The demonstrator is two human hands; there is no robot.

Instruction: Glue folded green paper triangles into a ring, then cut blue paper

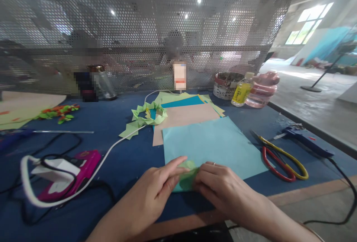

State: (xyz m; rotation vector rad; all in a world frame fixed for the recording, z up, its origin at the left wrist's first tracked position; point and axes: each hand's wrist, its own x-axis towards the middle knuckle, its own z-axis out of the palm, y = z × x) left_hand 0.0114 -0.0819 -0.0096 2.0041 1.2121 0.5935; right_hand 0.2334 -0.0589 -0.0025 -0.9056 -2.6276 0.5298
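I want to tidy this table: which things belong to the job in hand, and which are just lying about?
In the job, it seems:
green piece, between left hand and right hand
light-blue sheet beneath
scissors, perhaps

Probably just lying about:
yellow-labelled bottle
pink container

Back and margins of the bench

Perforated metal screen (156,15) along the rear. Far right corner: round container (221,91), yellow-labelled bottle (242,91), translucent pink vessel (262,91), close together. Left: bright pink block (90,160) among cables; orange-and-green leafy sprig (57,112) beyond. Right background: bright window (309,22), dark-based stand (310,88) on floor.
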